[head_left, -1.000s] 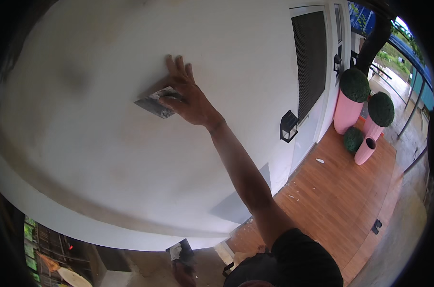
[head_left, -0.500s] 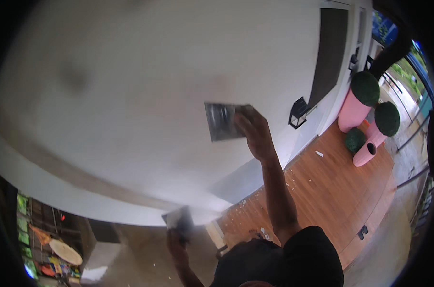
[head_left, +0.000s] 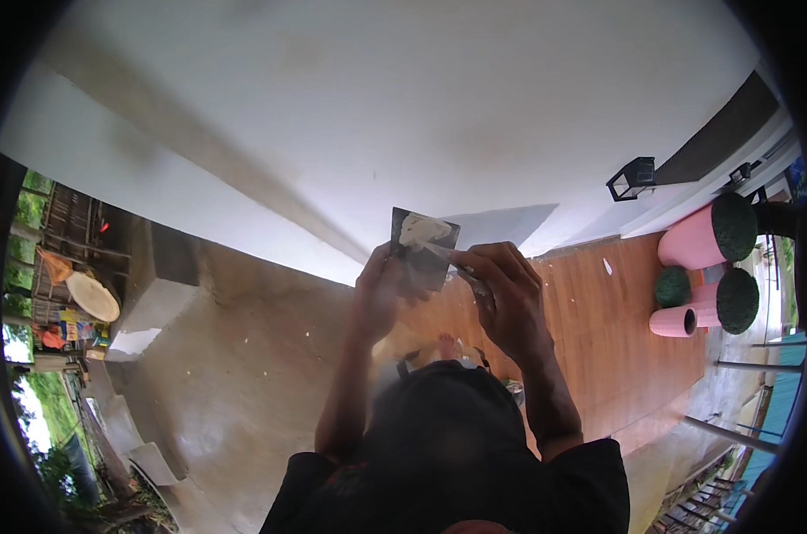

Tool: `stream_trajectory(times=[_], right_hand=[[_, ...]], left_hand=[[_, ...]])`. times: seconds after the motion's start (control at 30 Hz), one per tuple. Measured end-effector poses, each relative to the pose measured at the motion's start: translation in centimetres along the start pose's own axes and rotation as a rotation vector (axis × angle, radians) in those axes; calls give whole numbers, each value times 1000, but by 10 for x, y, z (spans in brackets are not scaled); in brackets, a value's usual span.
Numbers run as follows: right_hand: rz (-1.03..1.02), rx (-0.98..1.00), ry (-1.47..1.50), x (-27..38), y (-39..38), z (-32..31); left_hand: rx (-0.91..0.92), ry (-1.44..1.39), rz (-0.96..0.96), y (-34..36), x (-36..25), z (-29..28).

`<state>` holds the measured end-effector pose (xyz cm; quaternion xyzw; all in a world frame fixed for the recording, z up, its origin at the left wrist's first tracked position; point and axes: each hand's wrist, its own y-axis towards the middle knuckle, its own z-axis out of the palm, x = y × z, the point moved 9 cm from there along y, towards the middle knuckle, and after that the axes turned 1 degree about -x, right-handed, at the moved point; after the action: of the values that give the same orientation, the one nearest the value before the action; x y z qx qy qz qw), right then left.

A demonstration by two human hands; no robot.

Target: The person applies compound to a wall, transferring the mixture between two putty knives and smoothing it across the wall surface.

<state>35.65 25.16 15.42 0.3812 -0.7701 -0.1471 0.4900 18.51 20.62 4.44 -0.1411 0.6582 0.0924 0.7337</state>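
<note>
In front of the white wall (head_left: 323,116), my left hand (head_left: 376,298) is closed on a dark, flat, square putty plate (head_left: 428,272). A smear of whitish putty (head_left: 421,230) lies on the plate's upper part. My right hand (head_left: 508,298) grips a wide flat scraper (head_left: 445,255), seen almost edge-on. The scraper's blade reaches over the plate beside the putty; whether it touches cannot be made out. Both hands are close together above my body, and the left fingers are partly blurred.
A black wall lantern (head_left: 631,180) sticks out from the wall at the right. Pink planters (head_left: 688,236) with round green bushes stand at the far right on the wood-look floor (head_left: 590,329). Bare concrete (head_left: 243,374) with a raised block (head_left: 159,294) lies to the left.
My right hand has come off the wall with the scraper and moved down to the plate. My left hand has risen toward the middle with the plate. The view has turned.
</note>
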Motion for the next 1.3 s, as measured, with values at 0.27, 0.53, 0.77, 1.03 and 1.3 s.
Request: stream_trajectory(times=[0.27,0.53,0.77,1.03,1.3], right_hand=[[-13,76,-145,6,3,25],[-31,264,-161,-9,4,50],[-6,354,-60,-35,22,27],[205,-882,-45,-95,95,-216],[-59,-1130,-427,-104,178,-256]], left_hand=[[2,62,-17,-3,6,2],[-17,-1,-13,9,7,-7],[-68,414,237,27,21,-52],[-91,296,21,-8,26,-86],[-245,67,-125,-24,39,-111]])
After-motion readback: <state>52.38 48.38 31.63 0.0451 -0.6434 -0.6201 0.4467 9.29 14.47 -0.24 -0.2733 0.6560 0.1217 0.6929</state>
